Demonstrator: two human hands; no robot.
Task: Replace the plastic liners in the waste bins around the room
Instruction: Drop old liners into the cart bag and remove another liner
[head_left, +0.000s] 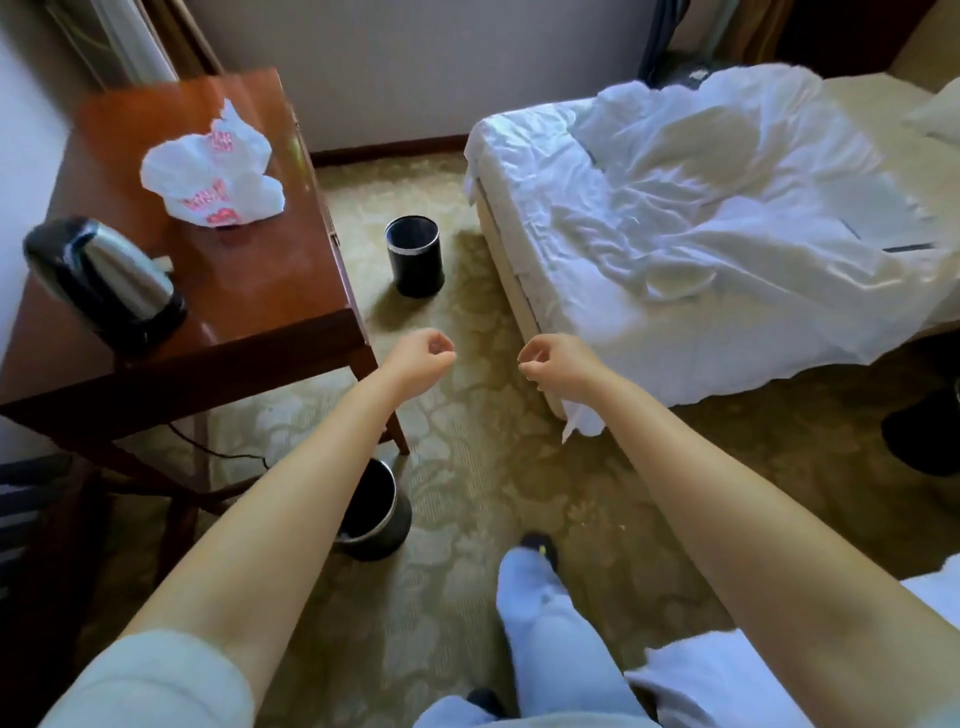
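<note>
A black round waste bin (415, 257) stands upright on the carpet between the wooden table and the bed; I see no liner in it. A second dark bin with a metal rim (376, 519) sits by the table leg, partly hidden behind my left forearm. A crumpled white plastic bag with red print (213, 176) lies on the table top. My left hand (422, 358) and my right hand (551, 359) are held out over the carpet, fingers curled, holding nothing, well short of the far bin.
The wooden table (270, 291) at left also carries a steel and black kettle (104, 280), with a cord trailing below. An unmade bed (701, 218) with white sheets fills the right. A dark object (924, 431) sits at the right edge. My foot (540, 551) is on the patterned carpet.
</note>
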